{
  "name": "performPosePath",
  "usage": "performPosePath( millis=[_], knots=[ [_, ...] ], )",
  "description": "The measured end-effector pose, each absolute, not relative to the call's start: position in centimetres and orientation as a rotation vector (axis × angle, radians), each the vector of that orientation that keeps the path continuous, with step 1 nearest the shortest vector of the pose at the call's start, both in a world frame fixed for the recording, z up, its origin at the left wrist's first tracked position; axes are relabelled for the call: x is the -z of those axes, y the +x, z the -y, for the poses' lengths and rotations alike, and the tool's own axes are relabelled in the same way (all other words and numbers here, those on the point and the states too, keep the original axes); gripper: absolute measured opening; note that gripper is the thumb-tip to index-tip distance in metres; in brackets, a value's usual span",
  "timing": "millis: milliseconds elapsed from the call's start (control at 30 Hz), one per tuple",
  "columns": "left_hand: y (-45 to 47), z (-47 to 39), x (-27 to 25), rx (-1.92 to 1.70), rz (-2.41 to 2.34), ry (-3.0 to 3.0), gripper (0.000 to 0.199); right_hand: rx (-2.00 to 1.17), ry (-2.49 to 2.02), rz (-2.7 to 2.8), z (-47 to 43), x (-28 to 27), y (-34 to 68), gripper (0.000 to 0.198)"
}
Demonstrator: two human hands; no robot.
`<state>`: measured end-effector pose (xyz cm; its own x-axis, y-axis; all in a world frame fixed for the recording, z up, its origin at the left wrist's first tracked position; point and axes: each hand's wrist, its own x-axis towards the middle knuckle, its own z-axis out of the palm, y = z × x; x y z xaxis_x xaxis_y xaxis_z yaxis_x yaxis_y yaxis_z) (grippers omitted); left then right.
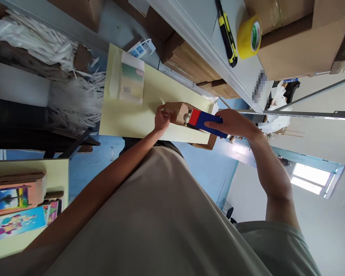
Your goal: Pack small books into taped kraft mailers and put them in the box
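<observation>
A small open cardboard box lies on the pale yellow tabletop. My left hand is closed on the box's left end, fingers bent around its edge. In my right hand is a flat blue box with a red end, gripped between thumb and fingers. Its red end is at the opening of the cardboard box and overlaps it in view; I cannot tell how far inside it sits. Something pale shows in the opening beside the red end. Most of my right fingers are hidden beneath the blue box.
A packaged item with a green and white cover lies at the table's left. On the shelf above are a yellow-black utility knife and a yellow tape roll. Shredded white paper is heaped at left. Books lie on another table.
</observation>
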<state>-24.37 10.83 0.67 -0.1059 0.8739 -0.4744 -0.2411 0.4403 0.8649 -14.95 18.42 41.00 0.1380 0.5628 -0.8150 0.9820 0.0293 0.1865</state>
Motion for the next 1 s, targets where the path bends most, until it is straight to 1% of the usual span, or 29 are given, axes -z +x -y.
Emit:
performPosePath(
  millis=[67, 100, 167, 233, 300, 400, 567, 667, 767, 833, 900, 1000],
  knots=[
    [-24.8, -10.6, 0.0, -0.975, -1.419, 0.622, 0.034, 0.67, 1.629, -1.522, -18.4, -41.1, -14.9, 0.053],
    [-25.1, -10.4, -0.1, -0.961, -1.43, 0.645, 0.036, 0.67, 1.627, -1.519, -18.4, -41.2, -14.9, 0.053],
    [-25.8, -9.7, -1.2, -1.016, -1.357, 0.773, 0.039, 0.671, 1.623, -1.517, -18.3, -41.3, -14.8, 0.054],
    [-26.4, -8.7, -3.2, -1.12, -1.219, 0.93, 0.048, 0.674, 1.617, -1.519, -18.2, -41.3, -14.7, 0.053],
    [-26.6, -7.7, -5.4, -1.178, -1.085, 1.076, 0.066, 0.671, 1.615, -1.522, -18.2, -41.2, -14.7, 0.054],
    [-26.2, -7.0, -7.6, -1.162, -1.008, 1.235, 0.092, 0.692, 1.614, -1.528, -18.1, -41.1, -14.8, 0.057],
    [-25.5, -7.8, -6.8, -1.083, -1.05, 1.373, 0.116, 0.706, 1.594, -1.559, -17.8, -41.1, -15.2, 0.057],
    [-25.6, -8.4, -6.2, -1.047, -1.045, 1.416, 0.135, 0.707, 1.588, -1.568, -17.6, -41.2, -15.2, 0.058],
    [-25.9, -9.0, -6.6, -1.0, -1.034, 1.462, 0.151, 0.73, 1.58, -1.588, -17.4, -41.5, -15.0, 0.062],
    [-26.1, -9.5, -7.4, -0.958, -1.032, 1.494, 0.157, 0.753, 1.564, -1.606, -17.4, -41.6, -15.0, 0.064],
    [-26.3, -10.2, -8.5, -0.904, -1.02, 1.536, 0.157, 0.766, 1.551, -1.611, -17.3, -41.7, -15.1, 0.064],
    [-26.5, -11.3, -10.2, -0.809, -0.998, 1.613, 0.143, 0.753, 1.541, -1.6, -17.3, -42.0, -15.6, 0.062]
  ],
)
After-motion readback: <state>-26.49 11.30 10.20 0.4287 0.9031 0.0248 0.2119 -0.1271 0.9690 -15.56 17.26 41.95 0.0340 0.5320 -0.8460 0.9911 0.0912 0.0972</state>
